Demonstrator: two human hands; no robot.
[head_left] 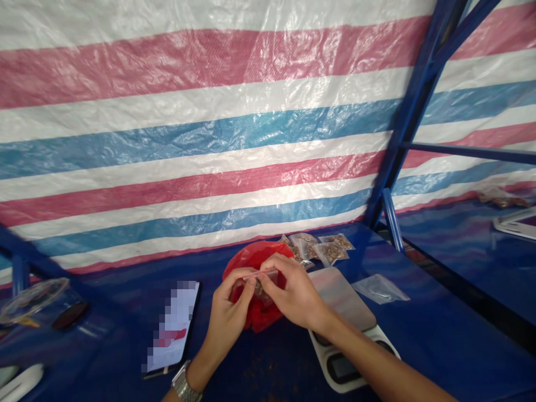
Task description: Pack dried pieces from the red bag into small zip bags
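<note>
Left hand: The left hand point(228, 312) is closed around the lower part of a small clear bag point(259, 286), with the fingers curled and the thumb on top.

Right hand: The right hand point(293, 290) grips the upper edge of the same bag between thumb and fingertips.

Held item: The small clear bag sits between the hands, just above a red plastic bag point(262, 315). Brown pieces show inside it. Whether its mouth is sealed cannot be determined.

Done: Several filled clear packets point(333, 251) of brown pieces lie together behind the red plastic bag.

Outstanding: One flat, unfilled clear bag point(380, 288) lies right of a white digital scale point(341, 368). Nothing rests on the scale's steel platform point(343, 296).

Rest: The blue bench point(113, 346) also carries a phone point(173, 324) with a blurred screen, left of the hands, and a round clear lid point(33, 301) near its left edge. A metal watch point(183, 382) sits on the left wrist. A striped tarpaulin point(209, 123) hangs behind a blue steel frame point(410, 111).
</note>
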